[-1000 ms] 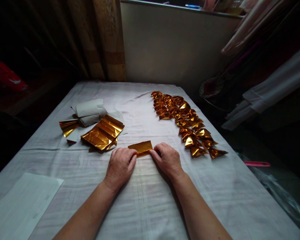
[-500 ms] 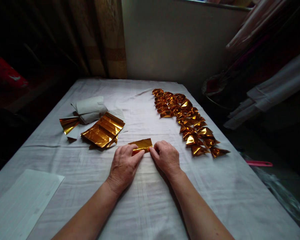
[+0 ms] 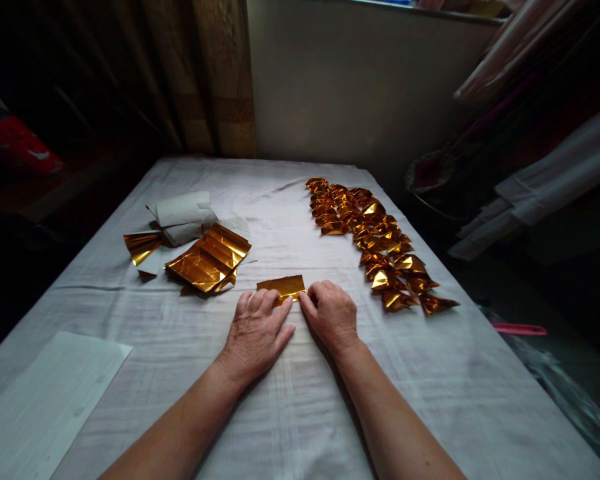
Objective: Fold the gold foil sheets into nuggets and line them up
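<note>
A strip of gold foil paper point(image 3: 284, 285), folded along its near edge, lies on the table in front of me. My left hand point(image 3: 259, 331) rests flat over its near left part, fingertips pressing near the fold and thumb spread away from the paper. At the near right corner my right hand point(image 3: 331, 312) has its fingers curled and its thumb and fingertip on the foil. Left of the strip is a stack of gold foil sheets point(image 3: 210, 260). Several folded gold foil pieces point(image 3: 350, 217) stand in rows on the right.
A white cloth point(image 3: 300, 413) covers the table. White crumpled paper point(image 3: 183, 210) and a curled foil sheet point(image 3: 143, 247) lie at the back left, a pale sheet point(image 3: 65, 393) at the front left. Hanging clothes point(image 3: 555, 180) and a pink handle point(image 3: 520, 329) are beyond the right edge.
My left thumb has moved off the foil toward me, and my left fingers have shifted along the near edge. My right hand stays at the strip's right corner.
</note>
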A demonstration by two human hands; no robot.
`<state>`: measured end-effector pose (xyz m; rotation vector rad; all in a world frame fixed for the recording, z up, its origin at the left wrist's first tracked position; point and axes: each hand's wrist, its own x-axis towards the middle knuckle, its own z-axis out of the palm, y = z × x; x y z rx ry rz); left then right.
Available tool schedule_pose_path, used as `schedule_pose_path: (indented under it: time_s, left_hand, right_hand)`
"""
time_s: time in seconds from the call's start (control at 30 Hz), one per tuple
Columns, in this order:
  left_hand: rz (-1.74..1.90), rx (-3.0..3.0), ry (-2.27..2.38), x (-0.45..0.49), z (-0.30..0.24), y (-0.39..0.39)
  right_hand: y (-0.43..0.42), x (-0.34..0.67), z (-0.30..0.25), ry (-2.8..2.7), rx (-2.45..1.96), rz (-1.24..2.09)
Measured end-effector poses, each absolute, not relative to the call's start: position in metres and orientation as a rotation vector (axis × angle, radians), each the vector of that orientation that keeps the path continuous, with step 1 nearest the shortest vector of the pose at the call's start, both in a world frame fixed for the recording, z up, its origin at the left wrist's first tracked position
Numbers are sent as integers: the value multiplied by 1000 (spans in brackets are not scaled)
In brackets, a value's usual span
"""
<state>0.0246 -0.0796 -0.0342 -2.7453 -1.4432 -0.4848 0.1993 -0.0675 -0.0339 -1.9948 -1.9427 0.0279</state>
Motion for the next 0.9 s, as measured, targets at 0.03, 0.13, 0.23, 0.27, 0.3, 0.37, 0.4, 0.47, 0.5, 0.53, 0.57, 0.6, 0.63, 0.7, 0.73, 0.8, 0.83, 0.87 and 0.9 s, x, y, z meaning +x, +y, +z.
schedule_pose_path:
  time_s: [0.03, 0.13, 0.23, 0.27, 0.3, 0.37, 0.4, 0.47, 0.5, 0.53, 0.57, 0.6, 0.63, 0.7, 0.73, 0.8, 0.83, 0.87, 0.9]
  left_hand:
    - [-471, -2748, -1441, 23, -34, -80]
    - [-450, -2738, -1430, 15, -32, -82]
    - [-443, -2720, -1424, 2, -32, -86]
    - [-438, -2723, -1424, -2, -33, -88]
    - [-439, -2728, -1422, -6, -33, -89]
    - [-436, -2738, -1413, -13, -35, -91]
    - [-434, -2739, -1410, -15, -35, -91]
    - [-430, -2733, -1407, -16, -36, -91]
    - [-430, -2729, -1405, -16, -37, -91]
    - [-430, -2727, -1403, -15, -38, -91]
    - [-432, -2725, -1402, -15, -38, -91]
    - [-435, -2724, -1402, -14, -38, -90]
    - [-440, -2723, -1406, -14, -39, -90]
    - [-450, -2721, -1414, -14, -39, -91]
    - [-456, -2720, -1418, -14, -39, -91]
    - [-462, -2721, -1425, -15, -40, -91]
    - [-462, -2722, -1426, -15, -40, -91]
    - [-463, -2722, -1427, -15, -40, -91]
    - [-466, -2720, -1429, -16, -40, -91]
  right_hand:
    - [-68, 199, -34, -1943, -1994, 28]
    - [-68, 199, -33, -1942, -1999, 30]
    - [-68, 199, -34, -1940, -2004, 34]
    - [-68, 199, -34, -1939, -2007, 34]
    - [-68, 199, -34, -1936, -2012, 35]
    - [-68, 199, -35, -1929, -2021, 38]
    - [-69, 199, -34, -1924, -2020, 41]
    - [-70, 199, -33, -1916, -1992, 33]
    - [-71, 198, -32, -1916, -1961, 20]
    - [-73, 196, -31, -1932, -1912, 8]
    - [-75, 194, -30, -1968, -1842, 3]
    - [-78, 190, -29, -2030, -1755, 10]
    - [-80, 186, -29, -2113, -1656, 33]
    - [-86, 178, -31, -2297, -1483, 113]
    - [-89, 175, -32, -2362, -1459, 154]
    - [-93, 172, -35, -2421, -1517, 219]
    - [-95, 173, -36, -2436, -1555, 242]
    - [-96, 175, -36, -2443, -1596, 259]
    - [-97, 179, -36, -2447, -1633, 271]
